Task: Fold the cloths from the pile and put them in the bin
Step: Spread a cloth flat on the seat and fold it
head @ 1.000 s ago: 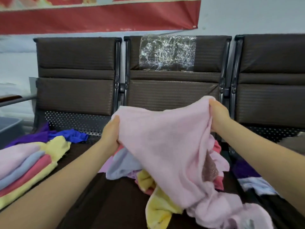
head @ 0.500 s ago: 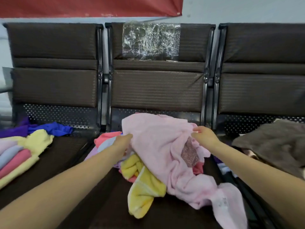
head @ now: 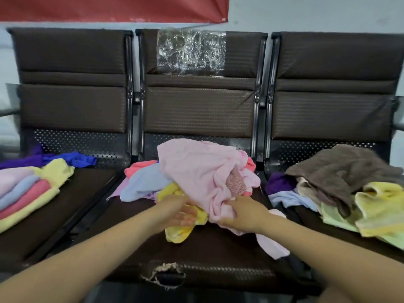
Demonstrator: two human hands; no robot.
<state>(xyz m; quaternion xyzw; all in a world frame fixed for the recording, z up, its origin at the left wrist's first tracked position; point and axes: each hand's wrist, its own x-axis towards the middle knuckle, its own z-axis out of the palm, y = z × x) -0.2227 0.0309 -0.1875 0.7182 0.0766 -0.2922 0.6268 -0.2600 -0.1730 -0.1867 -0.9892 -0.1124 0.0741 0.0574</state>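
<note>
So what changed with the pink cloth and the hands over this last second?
The pink cloth, held up spread between both hands a second ago, has come down onto the pile on the middle seat. Both hands let go of its top corners and dropped to its near edge: the right hand now pinches it, the left hand, blurred, lies open beside it. The folded stack and brown cloth stayed put.

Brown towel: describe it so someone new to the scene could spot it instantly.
Three dark chairs stand in a row; look at the right-hand chair's seat. A loose heap lies there, and the brown towel is draped on top. It is the only dark, dull cloth, over yellow, pale green and purple ones.
</note>
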